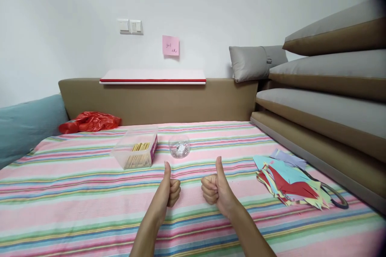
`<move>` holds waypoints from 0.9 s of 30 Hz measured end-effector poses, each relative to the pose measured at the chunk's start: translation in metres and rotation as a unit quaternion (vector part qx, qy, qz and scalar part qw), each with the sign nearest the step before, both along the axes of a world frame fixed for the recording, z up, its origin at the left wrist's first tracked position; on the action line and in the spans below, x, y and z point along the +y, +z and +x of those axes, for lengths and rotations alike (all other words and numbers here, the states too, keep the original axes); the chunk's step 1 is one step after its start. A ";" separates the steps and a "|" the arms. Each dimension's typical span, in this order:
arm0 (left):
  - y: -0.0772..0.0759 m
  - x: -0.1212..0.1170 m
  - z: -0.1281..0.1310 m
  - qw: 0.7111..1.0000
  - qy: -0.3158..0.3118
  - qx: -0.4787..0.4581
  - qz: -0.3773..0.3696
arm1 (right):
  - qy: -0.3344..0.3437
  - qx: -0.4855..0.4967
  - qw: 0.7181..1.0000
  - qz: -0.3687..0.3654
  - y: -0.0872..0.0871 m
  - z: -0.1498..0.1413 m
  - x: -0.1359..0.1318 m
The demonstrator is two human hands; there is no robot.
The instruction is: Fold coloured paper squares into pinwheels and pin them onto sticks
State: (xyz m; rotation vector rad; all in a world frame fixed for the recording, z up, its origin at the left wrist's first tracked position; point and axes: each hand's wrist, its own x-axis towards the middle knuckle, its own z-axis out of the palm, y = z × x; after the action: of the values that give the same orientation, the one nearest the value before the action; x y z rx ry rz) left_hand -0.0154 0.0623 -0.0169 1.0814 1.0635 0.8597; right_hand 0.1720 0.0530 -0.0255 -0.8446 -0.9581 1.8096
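Observation:
Both my hands are held out over the striped bedsheet (75, 192), each in a fist with the thumb pointing up. My left hand (169, 190) and my right hand (215, 188) are empty and sit side by side, a small gap between them. Just beyond them stands a clear plastic box (135, 151) holding thin wooden sticks, and to its right a small clear round container (179, 147) with small bits inside. A pile of coloured paper pieces (291, 182) lies to the right of my right hand.
A dark ring-shaped object (337, 198), partly hidden, lies by the paper pile. A red plastic bag (90, 121) sits at the back left near a blue cushion (27, 128). Stacked grey and brown cushions (325, 100) line the right side. A headboard ledge (157, 100) runs behind.

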 end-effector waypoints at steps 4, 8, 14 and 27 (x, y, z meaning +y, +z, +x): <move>-0.002 -0.001 0.008 1.000 0.006 0.004 0.012 | -0.011 -0.008 1.000 -0.008 0.001 0.006 -0.007; -0.008 -0.005 0.017 0.999 0.023 0.015 0.038 | -0.026 -0.016 0.999 -0.014 0.001 0.008 -0.010; -0.006 -0.008 0.012 0.999 0.018 0.011 0.027 | -0.028 -0.019 0.999 -0.026 -0.003 0.010 -0.005; 0.007 -0.014 -0.003 0.989 -0.059 -0.133 -0.013 | -0.029 0.004 0.999 0.023 0.000 0.016 -0.012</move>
State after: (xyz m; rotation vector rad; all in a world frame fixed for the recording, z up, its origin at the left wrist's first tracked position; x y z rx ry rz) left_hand -0.0183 0.0486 -0.0098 0.9664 0.7796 0.8653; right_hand 0.1881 0.0407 -0.0254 -0.8283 -0.9568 1.7352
